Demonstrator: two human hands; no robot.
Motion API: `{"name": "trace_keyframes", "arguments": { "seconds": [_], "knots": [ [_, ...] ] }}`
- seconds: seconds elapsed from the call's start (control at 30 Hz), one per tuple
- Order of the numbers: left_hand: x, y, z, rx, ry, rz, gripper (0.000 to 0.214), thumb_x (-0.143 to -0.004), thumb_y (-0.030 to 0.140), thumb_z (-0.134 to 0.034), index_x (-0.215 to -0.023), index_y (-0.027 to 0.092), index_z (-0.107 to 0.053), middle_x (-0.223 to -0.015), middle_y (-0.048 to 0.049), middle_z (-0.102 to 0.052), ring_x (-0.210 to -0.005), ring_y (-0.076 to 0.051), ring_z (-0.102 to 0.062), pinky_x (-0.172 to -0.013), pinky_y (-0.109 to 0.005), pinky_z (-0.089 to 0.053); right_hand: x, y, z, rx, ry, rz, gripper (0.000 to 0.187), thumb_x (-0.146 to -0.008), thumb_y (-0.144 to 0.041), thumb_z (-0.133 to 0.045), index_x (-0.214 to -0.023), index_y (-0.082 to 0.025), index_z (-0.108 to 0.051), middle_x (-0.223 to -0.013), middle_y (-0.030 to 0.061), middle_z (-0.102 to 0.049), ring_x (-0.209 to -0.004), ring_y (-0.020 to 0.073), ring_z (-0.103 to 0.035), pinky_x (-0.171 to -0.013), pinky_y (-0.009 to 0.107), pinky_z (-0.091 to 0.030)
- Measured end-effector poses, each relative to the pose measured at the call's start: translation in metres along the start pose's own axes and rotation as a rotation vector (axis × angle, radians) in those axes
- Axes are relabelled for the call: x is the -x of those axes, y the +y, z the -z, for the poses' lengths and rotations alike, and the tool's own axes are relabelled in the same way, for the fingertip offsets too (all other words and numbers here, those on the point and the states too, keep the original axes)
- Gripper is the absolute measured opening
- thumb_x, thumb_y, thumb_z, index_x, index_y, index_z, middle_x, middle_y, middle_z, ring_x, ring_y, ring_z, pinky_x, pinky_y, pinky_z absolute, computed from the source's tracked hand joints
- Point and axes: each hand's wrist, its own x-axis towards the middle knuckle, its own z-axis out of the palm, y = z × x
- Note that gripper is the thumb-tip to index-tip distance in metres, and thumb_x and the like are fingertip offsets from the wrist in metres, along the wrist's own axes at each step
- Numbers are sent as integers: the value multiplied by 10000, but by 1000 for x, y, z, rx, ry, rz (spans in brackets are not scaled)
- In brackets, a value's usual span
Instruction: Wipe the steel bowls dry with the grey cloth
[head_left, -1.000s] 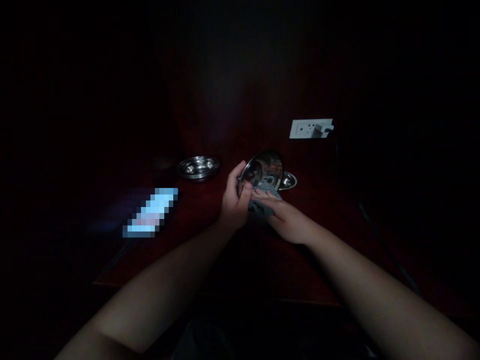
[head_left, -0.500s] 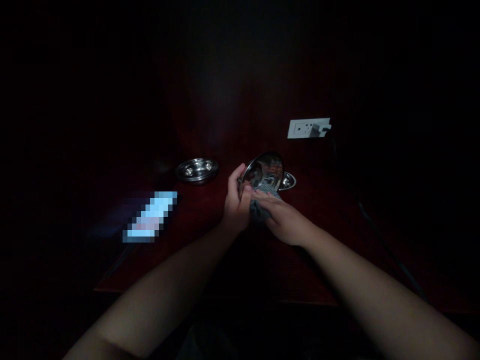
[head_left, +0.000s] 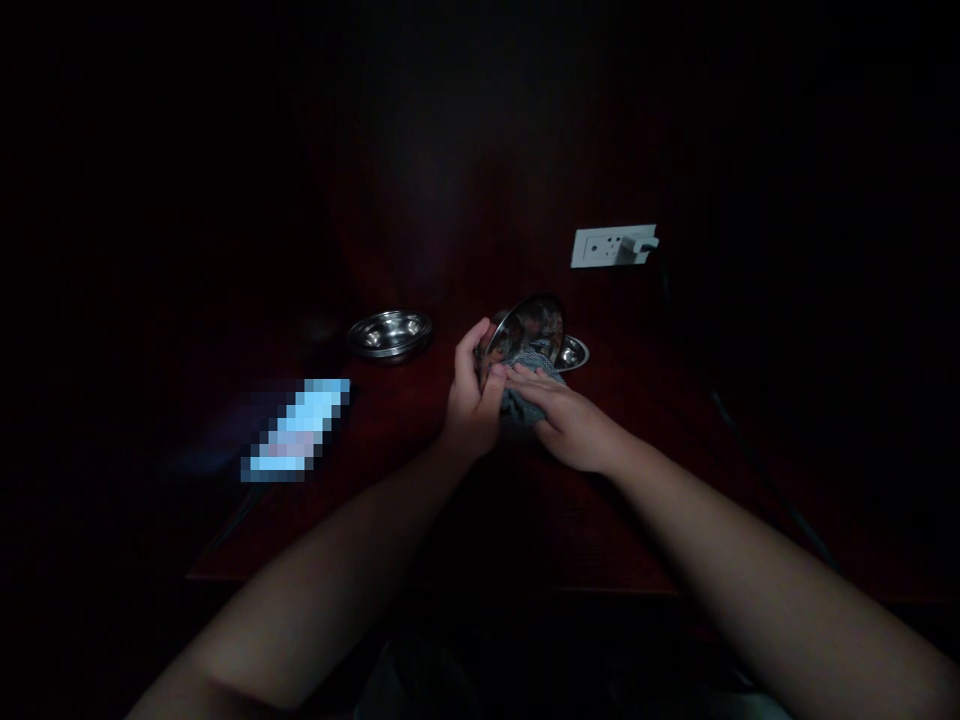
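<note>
My left hand (head_left: pixel 476 395) grips a shiny metal bowl (head_left: pixel 525 325) by its left side, with the thumb at the near rim. The bowl is tilted, its hollow turned toward me and to the right. My right hand (head_left: pixel 566 415) presses a grey checked cloth (head_left: pixel 536 362) against the bowl's lower inside, fingers laid over the cloth. Part of the cloth hangs below the rim under both hands. Just behind the bowl on the right, a smaller metal dish (head_left: pixel 574 353) rests on the table, partly hidden.
Stacked metal bowls (head_left: pixel 390 338) stand at the left on the dark red table (head_left: pixel 405 420). A lit, pixelated screen (head_left: pixel 300 425) lies nearer on the left. A white wall socket (head_left: pixel 611 246) with a plug sits at the back right. A thin cable (head_left: pixel 765 475) runs along the right.
Both hands still hold the bowl and cloth in nearly the same pose. My right fingers have shifted slightly on the cloth. The whole view has moved a little.
</note>
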Motion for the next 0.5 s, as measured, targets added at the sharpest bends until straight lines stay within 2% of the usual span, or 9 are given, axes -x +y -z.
{"name": "trace_keyframes", "arguments": {
  "seconds": [0.33, 0.5],
  "knots": [
    [1, 1, -1, 56, -26, 16, 551, -880, 430, -445, -1372, 252, -272, -1418, -98, -382, -1298, -240, -394, -1086, -413, -321, -1, 1, 1, 51, 79, -42, 721, -677, -13, -415, -1382, -161, -390, -1473, 99, -323, -1382, 249, -245, -1137, 532, -169],
    [1, -2, -2, 65, -31, 26, 539, -883, 425, -442, -1366, 249, -280, -1396, -99, -409, -1274, -231, -421, -1074, -414, -336, -1, 1, 1, 94, 23, -60, 673, -681, -28, -441, -1346, -127, -443, -1460, 126, -344, -1377, 262, -256, -1139, 515, -174]
  ]
}}
